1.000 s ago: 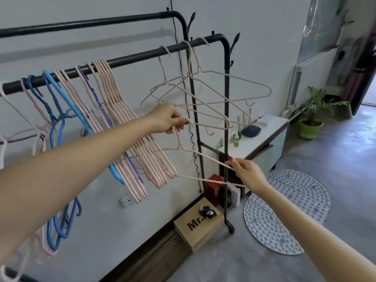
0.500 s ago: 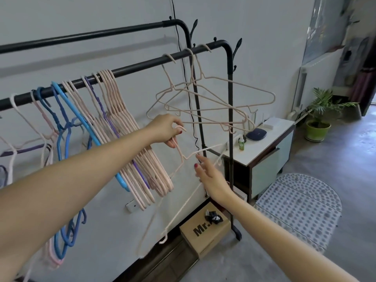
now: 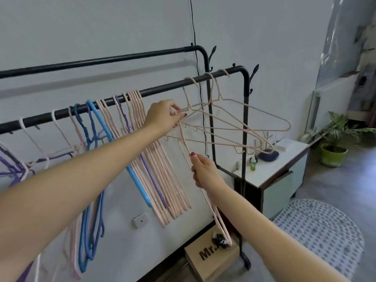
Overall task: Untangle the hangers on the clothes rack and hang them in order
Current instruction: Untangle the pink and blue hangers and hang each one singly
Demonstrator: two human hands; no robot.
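Observation:
A black clothes rack has a front rail point(image 3: 162, 89) crowded with hangers. A tidy bunch of pink hangers point(image 3: 162, 159) hangs at its middle, with blue hangers point(image 3: 91, 139) and purple and white ones tangled further left. Three pink hangers point(image 3: 244, 127) hang crossed over each other near the rail's right end. My left hand point(image 3: 162, 117) pinches the hook end of a loose pink hanger point(image 3: 211, 202) just below the rail. That hanger dangles almost straight down, and my right hand point(image 3: 203, 169) grips it lower along its side.
A second rack rail point(image 3: 101, 60) runs behind and higher. A white cabinet point(image 3: 284, 169) with small items stands right of the rack's post. A cardboard box point(image 3: 209, 259) sits on the floor below, a dotted mat point(image 3: 325, 231) lies further right, and a potted plant point(image 3: 333, 147) is beyond.
The loose pink hanger swung from lying out sideways to hanging nearly vertical. My left hand rose toward the rail, and my right hand came in from the lower right and up to it.

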